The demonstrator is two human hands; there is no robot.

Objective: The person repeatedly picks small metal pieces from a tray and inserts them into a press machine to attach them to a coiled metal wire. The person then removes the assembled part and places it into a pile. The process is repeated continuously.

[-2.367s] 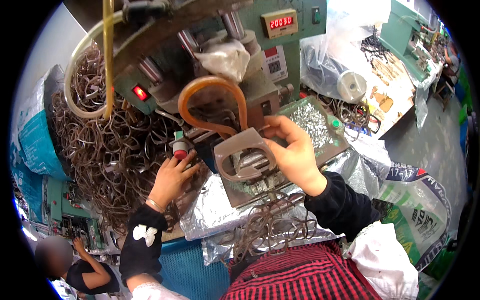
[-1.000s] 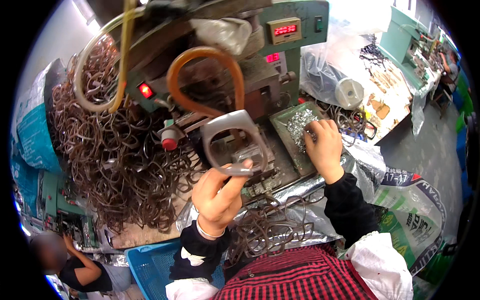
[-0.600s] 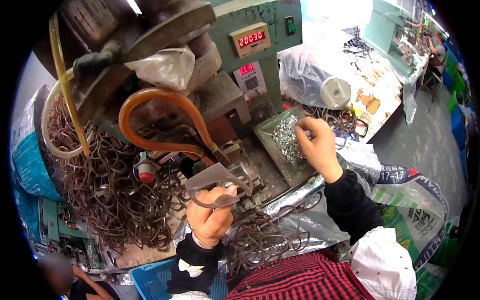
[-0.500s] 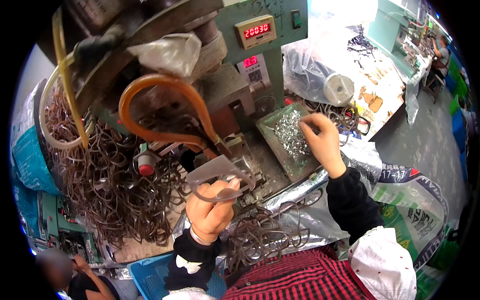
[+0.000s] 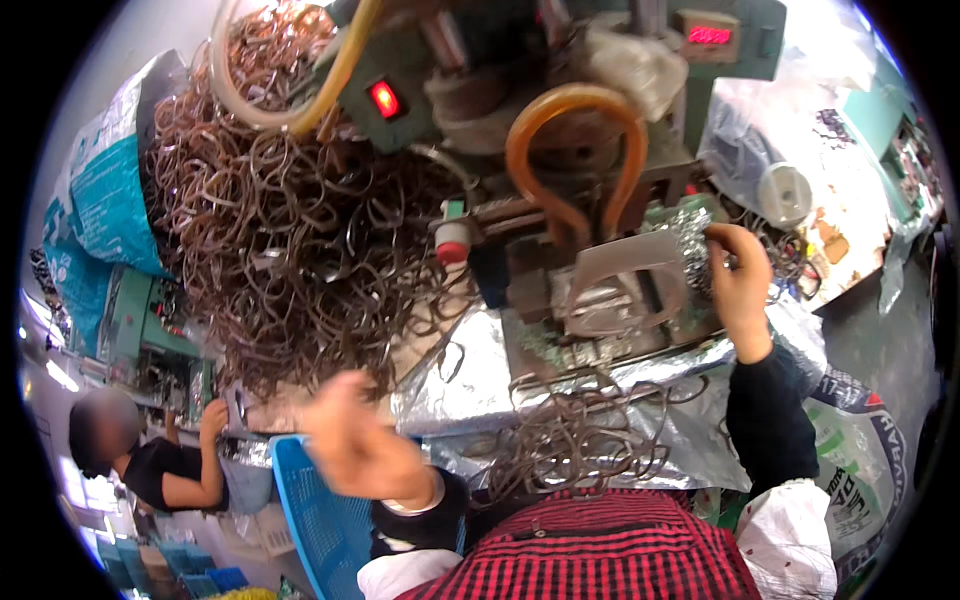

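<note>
My left hand [image 5: 365,445], smeared by motion, is over the rim of the blue basket [image 5: 292,470], close to the big pile of brown eyeglass frames [image 5: 290,230]; its fingers cannot be made out. At the small tray of shiny metal bits [image 5: 692,235], my right hand [image 5: 742,285] has its thumb and fingers bent together. Whatever they pinch is too small to tell. Between the hands, a grey-brown translucent eyeglass frame [image 5: 650,248] sits at the machine's metal fixture [image 5: 605,300], with neither hand on it.
An orange hose [image 5: 577,100] loops above the fixture, beside a red button [image 5: 452,252]. More eyeglass frames [image 5: 585,435] lie on silver sheeting in front of me. A co-worker [image 5: 150,450] sits at the far left. A clear bag with a white spool [image 5: 785,193] stands right.
My left hand has let go of the eyeglass frame, now at the fixture, and moved left toward the pile. My right hand stays by the metal bits. The view has swung left.
</note>
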